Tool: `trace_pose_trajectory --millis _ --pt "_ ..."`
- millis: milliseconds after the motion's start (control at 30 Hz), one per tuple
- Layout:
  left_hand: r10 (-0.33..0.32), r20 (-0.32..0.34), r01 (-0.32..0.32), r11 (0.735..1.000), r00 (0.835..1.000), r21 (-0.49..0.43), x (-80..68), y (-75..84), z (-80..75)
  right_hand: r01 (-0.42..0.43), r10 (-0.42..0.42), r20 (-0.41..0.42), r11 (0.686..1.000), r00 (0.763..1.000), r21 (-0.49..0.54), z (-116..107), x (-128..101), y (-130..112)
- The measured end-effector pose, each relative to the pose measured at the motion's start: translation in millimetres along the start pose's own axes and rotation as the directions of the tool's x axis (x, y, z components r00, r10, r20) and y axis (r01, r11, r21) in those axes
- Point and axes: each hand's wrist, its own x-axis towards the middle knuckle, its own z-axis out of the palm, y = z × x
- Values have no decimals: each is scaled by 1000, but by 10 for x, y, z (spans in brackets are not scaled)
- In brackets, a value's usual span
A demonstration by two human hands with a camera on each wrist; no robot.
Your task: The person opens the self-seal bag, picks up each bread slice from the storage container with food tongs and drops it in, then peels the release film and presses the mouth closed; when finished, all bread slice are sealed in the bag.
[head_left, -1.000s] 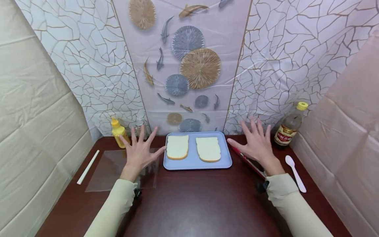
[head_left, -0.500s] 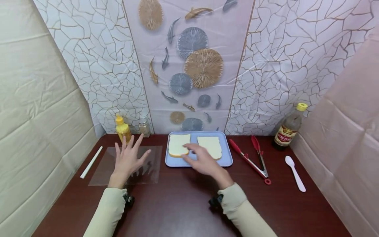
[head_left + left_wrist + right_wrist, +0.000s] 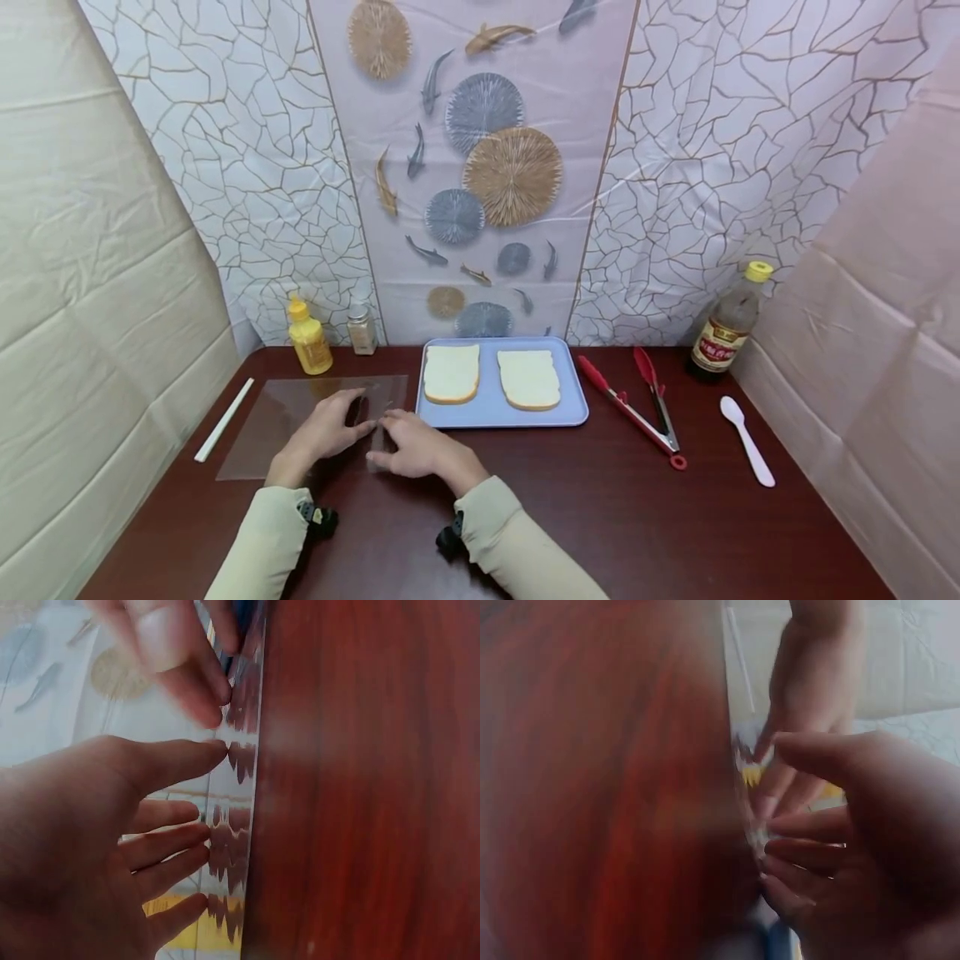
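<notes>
Left hand (image 3: 326, 433) and right hand (image 3: 423, 448), fingers loosely extended, at the clear sheet (image 3: 258, 442) lying on the dark table (image 3: 637, 533), yellow bottle (image 3: 311, 344) past its far edge, white stick (image 3: 224, 421) left, blue tray (image 3: 502, 422) just right.

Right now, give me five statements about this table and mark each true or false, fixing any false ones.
1. Two bread slices lie on the blue tray. True.
2. The tongs lie on the blue tray. False: the tongs lie on the table, to the right of it.
3. The left hand is at the clear sheet. True.
4. The right hand holds the white spoon. False: the white spoon lies untouched; the right hand is beside the left hand.
5. The yellow squeeze bottle stands beyond the clear sheet. True.
</notes>
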Motion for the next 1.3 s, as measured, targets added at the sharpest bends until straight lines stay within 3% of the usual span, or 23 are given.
trace_pose_trajectory --millis 133,267,300,400,500,533,733,900,1033,1167,1233,1300 --pt "44 -45 -44 999 998 6 -30 -115 32 -16 15 70 1000 997 20 63 -25 -9" --pt "31 -31 -31 1000 999 0 -3 -118 34 -13 8 77 998 997 60 -17 -131 -30" --pt "34 -34 -34 999 999 5 39 -193 80 -15 10 80 997 997 70 -54 -159 -48" --pt "44 -66 -44 999 997 7 57 -208 71 9 -16 74 995 997 101 -87 -169 -38" --pt "31 -103 -32 999 994 -4 49 -134 23 25 -34 62 990 997 141 -102 -159 -12" --pt "17 -115 -18 1000 993 -7 20 -43 -27 28 -37 56 988 998 150 -103 -157 -4" --pt "-45 -202 33 998 978 -61 16 -16 -88 40 -46 45 991 998 127 -94 -146 33" --pt "-4 -339 -51 987 941 -153 52 -42 -163 53 -56 23 992 998 112 -56 -82 124" --pt "11 -463 -110 976 886 -188 74 -37 -219 67 -67 5 994 998 90 84 40 289" --pt "-20 -546 -123 966 837 -225 50 -30 -267 75 -75 -3 990 997 122 180 116 340" --pt "-24 -565 -136 961 825 -240 41 -27 -273 78 -77 -7 989 997 122 160 98 303" --pt "-18 -568 -144 960 823 -239 48 -22 -258 66 -66 -7 990 998 121 99 41 238"
